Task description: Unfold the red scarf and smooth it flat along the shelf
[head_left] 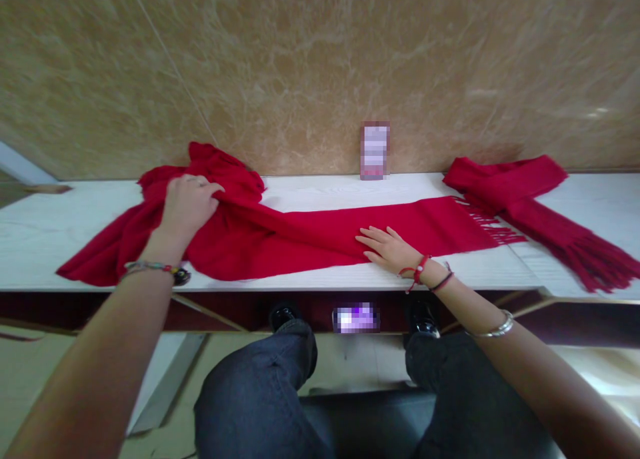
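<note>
A long red scarf [310,236] lies along the white counter, its fringed end flat toward the right and the rest bunched in folds at the left. My left hand [189,202] grips the cloth at the bunched part, fingers closed over a raised fold. On the flat stretch, my right hand [390,247] rests palm down with its fingers spread. To the right, a second red fringed scarf [530,206] lies loosely folded over itself, its end hanging toward the front edge.
Against the marbled tile wall [320,72] leans a blurred upright phone-like object [375,151]. Another blurred object with a purple screen [356,318] sits below the front edge of the white counter [320,276]. My knees are under the counter.
</note>
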Motion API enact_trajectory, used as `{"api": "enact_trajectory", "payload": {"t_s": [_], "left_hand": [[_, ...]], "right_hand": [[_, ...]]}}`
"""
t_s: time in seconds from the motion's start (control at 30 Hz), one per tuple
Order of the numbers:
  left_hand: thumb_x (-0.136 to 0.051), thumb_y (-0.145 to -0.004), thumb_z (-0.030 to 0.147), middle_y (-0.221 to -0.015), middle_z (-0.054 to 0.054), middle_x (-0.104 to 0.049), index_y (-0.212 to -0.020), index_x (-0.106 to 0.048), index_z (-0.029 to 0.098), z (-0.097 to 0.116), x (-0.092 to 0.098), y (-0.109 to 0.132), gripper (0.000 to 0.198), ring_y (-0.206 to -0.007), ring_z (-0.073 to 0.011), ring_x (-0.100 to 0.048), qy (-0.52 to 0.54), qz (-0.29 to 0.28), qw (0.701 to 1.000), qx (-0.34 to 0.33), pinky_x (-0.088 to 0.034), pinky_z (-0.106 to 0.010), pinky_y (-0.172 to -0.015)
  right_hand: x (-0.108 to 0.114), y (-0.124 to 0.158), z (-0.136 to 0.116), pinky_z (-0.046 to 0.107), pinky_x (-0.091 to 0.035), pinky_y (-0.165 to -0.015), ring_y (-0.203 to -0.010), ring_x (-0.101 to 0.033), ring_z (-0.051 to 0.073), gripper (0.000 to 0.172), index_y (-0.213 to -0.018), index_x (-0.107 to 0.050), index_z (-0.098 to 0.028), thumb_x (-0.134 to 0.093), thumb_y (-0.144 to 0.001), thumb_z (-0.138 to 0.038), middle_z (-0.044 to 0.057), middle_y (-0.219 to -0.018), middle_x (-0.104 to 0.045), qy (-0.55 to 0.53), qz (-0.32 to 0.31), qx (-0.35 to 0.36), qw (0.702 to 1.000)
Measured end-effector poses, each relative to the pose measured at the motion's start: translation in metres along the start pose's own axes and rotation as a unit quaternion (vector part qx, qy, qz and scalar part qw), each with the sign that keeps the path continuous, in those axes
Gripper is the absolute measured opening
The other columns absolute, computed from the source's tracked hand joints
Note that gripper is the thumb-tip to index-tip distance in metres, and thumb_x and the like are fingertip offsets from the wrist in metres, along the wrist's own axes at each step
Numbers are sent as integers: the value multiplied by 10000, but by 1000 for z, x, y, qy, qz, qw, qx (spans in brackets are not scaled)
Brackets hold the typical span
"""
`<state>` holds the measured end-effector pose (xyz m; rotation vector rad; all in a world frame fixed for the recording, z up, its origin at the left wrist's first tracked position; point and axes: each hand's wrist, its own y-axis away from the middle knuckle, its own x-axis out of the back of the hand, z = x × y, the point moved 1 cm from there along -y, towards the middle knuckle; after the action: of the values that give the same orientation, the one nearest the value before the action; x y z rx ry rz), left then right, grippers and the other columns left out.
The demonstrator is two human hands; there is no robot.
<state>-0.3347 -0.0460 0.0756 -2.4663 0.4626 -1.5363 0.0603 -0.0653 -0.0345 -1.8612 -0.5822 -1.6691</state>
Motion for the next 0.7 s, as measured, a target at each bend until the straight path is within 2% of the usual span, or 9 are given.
{"api": "enact_trajectory", "payload": {"t_s": [0.1,0.13,0.2,0.27,0.37,0.5,0.57,0.6,0.7], "left_hand": [[-364,-830,158,-964,-123,-613,-1103,-620,66,-20,15,10,386,-1042,-239,-485,-43,91,995,13,-317,-387,-969],[-367,-823,146,-996,-129,-614,-1122,-611,62,-21,14,19,395,-1051,-236,-489,-41,87,995,-28,-306,-378,-985],[-427,-752,106,-984,-155,-641,-1135,-611,45,-18,2,44,430,-998,-252,-533,-43,4,989,-144,-321,-377,-971],[-388,-775,69,-933,-149,-682,-1135,-635,82,-11,-14,69,437,-927,-260,-585,-62,-91,976,-189,-339,-390,-938],[-328,-828,58,-914,-154,-703,-1241,-577,103,-4,-27,87,484,-905,-263,-623,-79,-166,971,-155,-381,-368,-834],[-428,-809,112,-1057,-160,-677,-1320,-505,148,9,-13,74,518,-1017,-290,-606,-91,-246,960,-96,-386,-412,-872],[-473,-802,163,-1174,-169,-626,-1347,-475,187,25,1,65,546,-1095,-303,-571,-75,-265,958,-76,-401,-432,-885],[-497,-795,187,-1229,-175,-591,-1364,-455,195,35,7,62,570,-1130,-313,-547,-61,-249,963,-84,-407,-436,-891],[-457,-784,116,-1218,-171,-598,-1378,-444,196,66,16,61,599,-1054,-314,-596,15,-224,964,-145,-453,-404,-846]], "right_hand": [[1,0,-1,525,-282,-1077,-1349,-345,255,459,-1373,-462,-218,-363,-947,-356,96,-1456,-398,-1,1,-7,1000],[1,0,-1,527,-284,-1075,-1348,-346,256,460,-1373,-462,-218,-363,-947,-359,99,-1457,-398,-2,2,-9,1000],[1,0,-1,525,-288,-1071,-1347,-349,257,461,-1373,-463,-218,-362,-947,-363,105,-1456,-398,-3,5,-10,1000],[0,1,0,520,-287,-1071,-1346,-350,254,460,-1371,-465,-218,-358,-948,-364,107,-1455,-399,-1,6,-8,1000],[-1,1,1,516,-279,-1075,-1344,-353,253,461,-1368,-468,-216,-346,-951,-369,105,-1453,-404,3,6,-7,1000],[-1,1,0,515,-279,-1077,-1342,-357,252,460,-1366,-470,-213,-345,-951,-367,101,-1452,-407,0,9,-6,1000],[0,2,0,517,-281,-1079,-1344,-353,254,457,-1360,-476,-204,-358,-947,-360,105,-1448,-413,-8,12,-6,1000],[1,2,0,517,-282,-1081,-1345,-353,255,456,-1356,-481,-196,-370,-943,-355,109,-1444,-419,-14,16,-5,1000],[4,4,1,512,-282,-1088,-1345,-352,256,452,-1338,-500,-177,-419,-926,-343,122,-1426,-440,-30,42,14,999]]}}
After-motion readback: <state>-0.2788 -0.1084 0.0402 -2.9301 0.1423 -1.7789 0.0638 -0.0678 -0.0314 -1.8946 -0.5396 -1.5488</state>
